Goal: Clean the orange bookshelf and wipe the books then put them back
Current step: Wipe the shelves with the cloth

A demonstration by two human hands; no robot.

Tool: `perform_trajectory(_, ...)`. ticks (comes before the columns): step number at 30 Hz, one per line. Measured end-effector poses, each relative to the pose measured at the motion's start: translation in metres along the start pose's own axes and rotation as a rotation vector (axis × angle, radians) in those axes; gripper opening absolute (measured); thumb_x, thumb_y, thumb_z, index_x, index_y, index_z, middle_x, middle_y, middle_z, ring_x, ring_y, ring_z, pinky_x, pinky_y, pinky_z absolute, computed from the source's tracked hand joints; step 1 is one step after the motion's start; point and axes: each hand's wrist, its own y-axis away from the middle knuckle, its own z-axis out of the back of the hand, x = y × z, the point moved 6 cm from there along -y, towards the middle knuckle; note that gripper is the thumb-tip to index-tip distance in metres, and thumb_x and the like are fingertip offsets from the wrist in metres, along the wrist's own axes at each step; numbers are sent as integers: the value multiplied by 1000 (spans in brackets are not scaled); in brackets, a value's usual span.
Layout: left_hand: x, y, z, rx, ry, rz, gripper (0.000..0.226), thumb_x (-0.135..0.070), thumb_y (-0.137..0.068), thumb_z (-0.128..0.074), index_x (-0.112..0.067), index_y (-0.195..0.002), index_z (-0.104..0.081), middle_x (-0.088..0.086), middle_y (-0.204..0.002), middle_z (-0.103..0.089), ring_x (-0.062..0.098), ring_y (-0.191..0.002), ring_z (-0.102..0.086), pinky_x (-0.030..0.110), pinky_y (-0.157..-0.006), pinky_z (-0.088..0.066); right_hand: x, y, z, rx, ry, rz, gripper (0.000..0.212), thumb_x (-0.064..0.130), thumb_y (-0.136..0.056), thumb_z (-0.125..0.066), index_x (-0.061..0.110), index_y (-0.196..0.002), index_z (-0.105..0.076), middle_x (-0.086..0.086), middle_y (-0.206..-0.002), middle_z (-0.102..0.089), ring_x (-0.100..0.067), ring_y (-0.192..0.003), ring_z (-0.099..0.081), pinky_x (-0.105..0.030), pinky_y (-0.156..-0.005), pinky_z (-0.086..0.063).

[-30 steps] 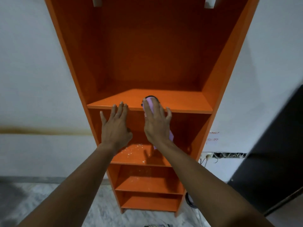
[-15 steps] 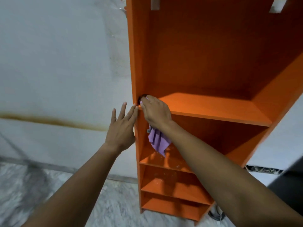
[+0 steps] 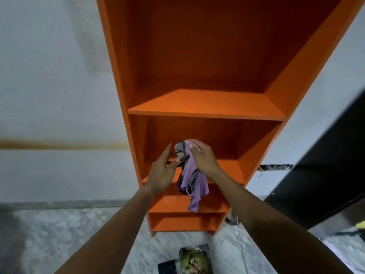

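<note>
Against the pale wall [image 3: 49, 86] stands the orange bookshelf [image 3: 207, 107], its shelves bare. Near its middle shelves the right hand [image 3: 204, 158] grips a crumpled purple cloth [image 3: 194, 182] by its top, and the rest hangs loose in front of the lower shelves. Just left of it the left hand [image 3: 162, 172] is held with fingers straight and spread, thumb close to the cloth; whether they touch is unclear. On the marble floor [image 3: 59, 234], nearest the camera, lie a green-covered book [image 3: 195, 261] and a dark book [image 3: 167, 266].

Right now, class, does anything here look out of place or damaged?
Yes: books lie on the floor, not in the orange bookshelf, and a brown stain band runs along the wall left of it.
</note>
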Motion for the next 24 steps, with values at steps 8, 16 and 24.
perform_trajectory(8,-1,-51,-118,4,371,368,32,-12,-101,-59,-16,-73,-75,13,-84,-72,33,-84,-65,46,-78,-54,-83,22,96,-282,-71,-93,49,15,-106,-52,30,-151,-40,-3,-145,-49,-18,-129,-53,-26,-95,-49)
perform_trajectory(16,7,-109,-166,-140,433,397,17,-10,-104,-53,-6,-113,-66,4,-80,-64,13,-60,-59,25,-52,-48,-151,12,119,-445,257,2,54,2,-97,-55,15,-149,-48,-8,-124,-47,-17,-107,-52,-20,-83,-40)
perform_trajectory(24,107,-108,-161,265,-889,326,68,-38,-94,-62,-36,-155,-33,1,-164,-31,32,-152,-21,58,-116,-26,-235,-41,92,27,894,-348,81,40,-102,-45,3,-161,-4,-19,-168,-5,-41,-155,-8,-48,-126,-9)
